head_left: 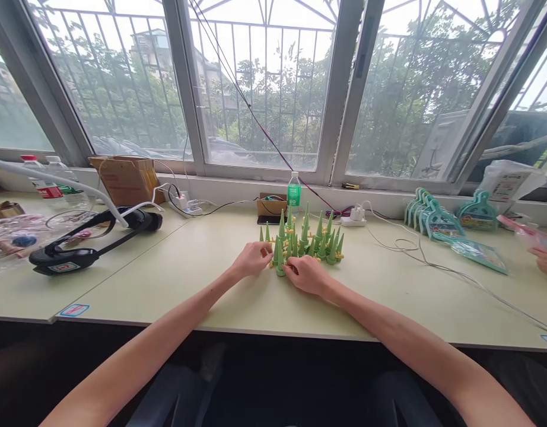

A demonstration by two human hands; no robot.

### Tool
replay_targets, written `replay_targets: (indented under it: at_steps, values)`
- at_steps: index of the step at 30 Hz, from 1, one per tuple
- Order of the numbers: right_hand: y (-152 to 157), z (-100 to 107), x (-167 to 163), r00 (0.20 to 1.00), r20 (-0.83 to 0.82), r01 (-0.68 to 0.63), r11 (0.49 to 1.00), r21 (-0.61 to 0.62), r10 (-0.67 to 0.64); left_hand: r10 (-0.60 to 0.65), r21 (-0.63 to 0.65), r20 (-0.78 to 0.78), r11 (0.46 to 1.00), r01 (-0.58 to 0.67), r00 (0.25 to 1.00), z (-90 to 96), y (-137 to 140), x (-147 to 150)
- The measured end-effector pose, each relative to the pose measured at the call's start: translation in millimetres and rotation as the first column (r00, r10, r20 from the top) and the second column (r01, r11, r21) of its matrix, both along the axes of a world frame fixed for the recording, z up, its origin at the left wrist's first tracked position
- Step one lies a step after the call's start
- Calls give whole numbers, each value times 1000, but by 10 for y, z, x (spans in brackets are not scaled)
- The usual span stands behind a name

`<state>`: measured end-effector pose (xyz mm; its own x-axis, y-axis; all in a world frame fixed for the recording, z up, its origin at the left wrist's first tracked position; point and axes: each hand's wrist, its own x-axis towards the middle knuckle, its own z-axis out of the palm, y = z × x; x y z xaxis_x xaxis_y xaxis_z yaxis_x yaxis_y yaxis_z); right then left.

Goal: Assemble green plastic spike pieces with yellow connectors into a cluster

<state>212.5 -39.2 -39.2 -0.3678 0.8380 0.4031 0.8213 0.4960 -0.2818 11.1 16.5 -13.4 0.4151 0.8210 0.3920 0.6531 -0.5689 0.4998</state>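
Note:
A close group of green cone-shaped plant watering spikes (305,231) with small yellow valves stands points up on the table. My left hand (253,259) is at the group's left front, fingers curled together against its edge; what they pinch is hidden. My right hand (307,274) comes in from the front right. Its bent fingers close at the base of the frontmost spike (279,260), which stands upright between my two hands. Several spikes behind are partly covered by my right hand.
Behind the spikes stand a green-labelled bottle (293,191) and a small cardboard box (272,206). A black headset (95,240) lies left. Teal hanger-like items (433,216), a loose cable (427,261) and another person's hand (544,258) are right. Power strips (353,219) line the wall.

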Motion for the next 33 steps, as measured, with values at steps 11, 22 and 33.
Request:
replay_targets:
  at_steps: [11,22,33]
  values:
    - [4,7,20,1000,2,19,1000,-18,-19,-27,-114,-77,993,18,997,-42,6,-16]
    - [6,45,38,995,-95,15,997,71,-8,61,1,-57,998,-61,996,-67,9,-4]
    - [54,13,45,980,-194,-16,993,118,39,-207,549,323,836,-4,923,45,-128,91]
